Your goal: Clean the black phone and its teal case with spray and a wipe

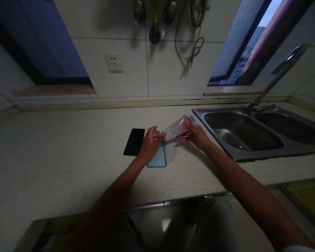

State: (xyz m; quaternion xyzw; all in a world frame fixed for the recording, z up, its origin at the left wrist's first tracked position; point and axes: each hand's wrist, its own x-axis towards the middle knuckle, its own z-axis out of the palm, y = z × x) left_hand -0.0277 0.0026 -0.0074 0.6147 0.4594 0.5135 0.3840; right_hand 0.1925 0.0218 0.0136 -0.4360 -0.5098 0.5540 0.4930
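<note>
A clear plastic packet [175, 129] with a pink strip at its right end is held tilted just above the countertop. My right hand [195, 134] grips the pink end between thumb and fingers. At the packet's lower left end, my left hand [151, 142] closes with its thumb against the plastic; its fingers are partly curled. Under my left hand lies a light blue phone case or phone [157, 158], its upper part covered by the hand and packet. Just left of it, a black smartphone [134, 141] lies flat. What the packet contains is hard to make out.
To the right, a steel double sink [241, 155] with a chrome faucet [275, 77] is set into the pale speckled countertop [76, 150]. A wall socket [113, 63], pipe valves [154, 33] and a tied cord [194, 52] are on the tiled wall behind.
</note>
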